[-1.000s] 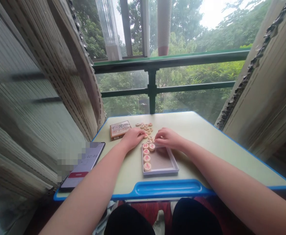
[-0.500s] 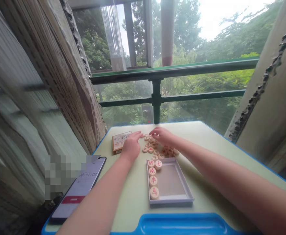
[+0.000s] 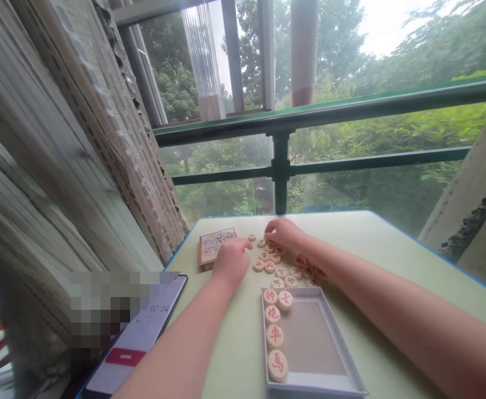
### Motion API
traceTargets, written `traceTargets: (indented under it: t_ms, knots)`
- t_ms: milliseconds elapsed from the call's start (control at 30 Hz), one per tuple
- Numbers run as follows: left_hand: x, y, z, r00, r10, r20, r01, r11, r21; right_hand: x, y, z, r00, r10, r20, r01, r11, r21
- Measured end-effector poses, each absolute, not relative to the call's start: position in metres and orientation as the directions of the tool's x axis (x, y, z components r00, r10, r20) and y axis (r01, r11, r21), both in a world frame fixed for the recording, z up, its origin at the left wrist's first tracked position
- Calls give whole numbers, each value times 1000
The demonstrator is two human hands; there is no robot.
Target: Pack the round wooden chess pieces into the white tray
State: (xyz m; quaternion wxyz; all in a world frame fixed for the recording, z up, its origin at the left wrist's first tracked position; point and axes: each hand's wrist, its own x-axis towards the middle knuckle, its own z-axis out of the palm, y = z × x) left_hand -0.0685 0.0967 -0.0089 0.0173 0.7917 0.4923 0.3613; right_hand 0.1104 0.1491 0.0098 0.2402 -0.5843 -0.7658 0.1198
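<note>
Window behind the desk, green metal railing (image 3: 282, 160) with trees outside; woven bamboo blind (image 3: 101, 155) down the left side; pale green desk (image 3: 375, 260) with a blue edge in front; xiangqi pieces (image 3: 276, 266), round and wooden, lie loose in a cluster mid-desk, red characters on some, the rest too small to read; shallow white tray (image 3: 317, 391) sits just nearer the person than the cluster, holding five pieces (image 3: 275, 336) in its left part, four down the left wall and one beside the top one, the rest of its grey floor bare; left hand (image 3: 232, 260) open and relaxed, fingers reaching toward the cluster, just beside the nearest pieces, nothing visibly held; right hand (image 3: 283, 233) curved over the cluster's far part, fingertips down among the pieces, can't tell if one is pinched; card box (image 3: 216, 246) with printed lid lies just left of the left hand; phone (image 3: 137, 338) at the desk's near left, timer reading 02:04, upper part pixelated.
</note>
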Motion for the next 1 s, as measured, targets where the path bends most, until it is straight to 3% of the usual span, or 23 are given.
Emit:
traceTargets:
  t_ms: [100, 167, 300, 367, 433, 700, 833, 1000]
  knots:
    - [-67, 95, -9, 304, 765, 568, 731, -569, 376, 110, 147, 10, -180, 955, 235, 819, 278, -501]
    - [-66, 95, -10, 317, 749, 582, 711, -594, 377, 109, 145, 12, -154, 951, 268, 744, 290, -602]
    - [-65, 93, -11, 365, 750, 552, 697, -613, 372, 106, 135, 30, -73, 960, 272, 282, 281, -917]
    - [-64, 92, -11, 404, 742, 535, 692, -630, 352, 106, 123, 44, -138, 962, 236, 56, 246, -968]
    - [-65, 90, -10, 440, 723, 533, 679, -656, 329, 106, 103, 57, -252, 951, 181, -19, 183, -983]
    - [-63, 81, -7, 502, 666, 551, 620, -722, 308, 133, -3, 61, -460, 885, 69, 276, 217, -936]
    - [-60, 71, 0, 514, 653, 556, 572, -744, 344, 143, -27, 51, -568, 820, 73, 543, 440, -715]
    - [-59, 68, 4, 523, 652, 548, 556, -749, 361, 135, -27, 43, -649, 752, 114, 622, 611, -489]
